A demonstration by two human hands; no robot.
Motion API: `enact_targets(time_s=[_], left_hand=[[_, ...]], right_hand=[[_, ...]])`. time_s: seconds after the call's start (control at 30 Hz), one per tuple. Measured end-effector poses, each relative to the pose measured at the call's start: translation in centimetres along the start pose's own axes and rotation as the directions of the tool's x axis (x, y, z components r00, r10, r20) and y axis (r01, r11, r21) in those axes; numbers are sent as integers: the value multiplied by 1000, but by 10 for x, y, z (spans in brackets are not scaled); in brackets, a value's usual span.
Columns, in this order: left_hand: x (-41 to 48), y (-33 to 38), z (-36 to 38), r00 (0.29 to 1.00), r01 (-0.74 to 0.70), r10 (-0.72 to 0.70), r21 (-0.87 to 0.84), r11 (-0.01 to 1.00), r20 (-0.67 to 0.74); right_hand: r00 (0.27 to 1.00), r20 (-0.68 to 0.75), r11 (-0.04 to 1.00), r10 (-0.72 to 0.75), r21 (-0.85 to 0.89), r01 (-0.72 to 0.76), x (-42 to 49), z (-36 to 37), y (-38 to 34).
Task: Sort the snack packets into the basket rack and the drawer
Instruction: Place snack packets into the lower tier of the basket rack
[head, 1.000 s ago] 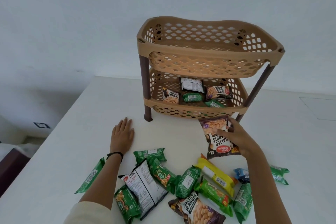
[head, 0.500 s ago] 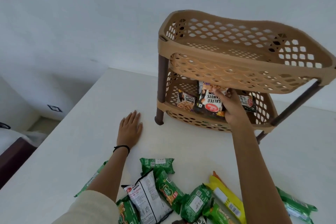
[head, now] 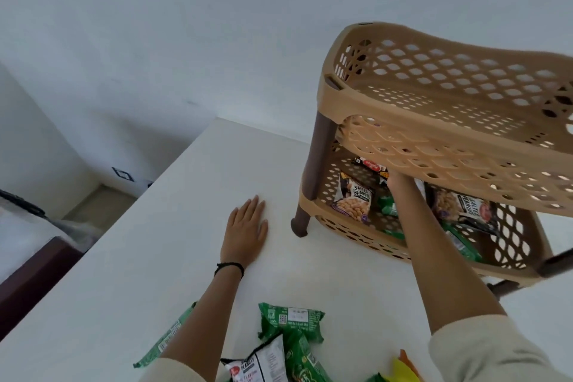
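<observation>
A tan two-tier basket rack (head: 387, 108) stands on the white table (head: 148, 257). Its lower basket (head: 341, 226) holds two salted peanuts packets (head: 353, 198) (head: 462, 208) and green packets (head: 462, 245). My right hand (head: 395, 180) reaches into the lower basket, gripping another salted peanuts packet (head: 370, 164) near the back; the upper tier hides my fingertips. My left hand (head: 246, 232) lies flat on the table, left of the rack's brown leg. Loose packets lie near me: green ones (head: 291, 319), a white peanuts packet (head: 263, 363), a yellow one (head: 400, 369). No drawer is in view.
The upper basket looks empty. The table's left edge runs diagonally, with floor and dark furniture (head: 31, 273) below it. A wall socket (head: 122, 174) sits low on the white wall. Another green packet (head: 167, 338) lies beside my left forearm.
My right hand lifted the salted peanuts packet off the table and carried it deep into the lower basket. The view swung left and closer. My left hand stayed put.
</observation>
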State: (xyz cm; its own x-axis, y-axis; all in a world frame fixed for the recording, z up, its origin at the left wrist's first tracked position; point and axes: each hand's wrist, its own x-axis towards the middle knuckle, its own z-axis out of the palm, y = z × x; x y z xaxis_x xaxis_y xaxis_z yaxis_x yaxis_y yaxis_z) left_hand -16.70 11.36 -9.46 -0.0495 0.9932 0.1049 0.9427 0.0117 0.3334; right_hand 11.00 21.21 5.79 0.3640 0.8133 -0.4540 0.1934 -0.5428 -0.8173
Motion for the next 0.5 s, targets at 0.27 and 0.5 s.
enact_targets(time_s=[0.27, 0.5], left_hand=[[0, 7, -1, 1000, -25, 25, 19, 1000, -13], [1, 7, -1, 999, -34, 34, -8, 999, -21]], right_hand=[[992, 103, 995, -76, 78, 68, 27, 26, -3], [985, 49, 970, -164, -176, 170, 14, 31, -7]])
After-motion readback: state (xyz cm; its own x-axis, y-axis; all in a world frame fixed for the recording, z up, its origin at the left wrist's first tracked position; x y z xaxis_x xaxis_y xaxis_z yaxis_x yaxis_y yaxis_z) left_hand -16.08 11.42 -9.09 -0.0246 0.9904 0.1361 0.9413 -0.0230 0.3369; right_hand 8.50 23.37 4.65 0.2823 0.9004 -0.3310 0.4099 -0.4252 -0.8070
